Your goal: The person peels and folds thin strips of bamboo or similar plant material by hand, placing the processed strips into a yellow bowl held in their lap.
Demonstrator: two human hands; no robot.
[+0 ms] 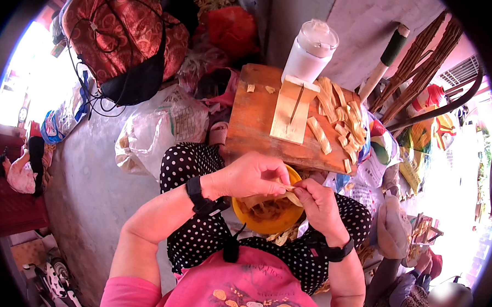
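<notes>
My left hand (251, 174) and my right hand (318, 204) meet at the near edge of a low wooden table. Between their fingertips they pinch a pale yellow strip (294, 199), apparently of dried plant material. Directly beneath is a yellow bowl (267, 228) between my knees, with more strips inside. On the tabletop (250, 112) stands a pale wooden block (282, 128) with a thin dark metal spike on it. A single flat strip (319, 135) lies to its right, beside a pile of short folded strips (352, 129). My fingers hide part of the held strip.
A white lidded bottle (308, 53) stands behind the block. Left of the table are a clear plastic bag (160, 129) and a red patterned cloth bundle (119, 37) with dark cords. A wooden-handled tool (381, 64) leans at right. Another person (417, 292) sits at lower right.
</notes>
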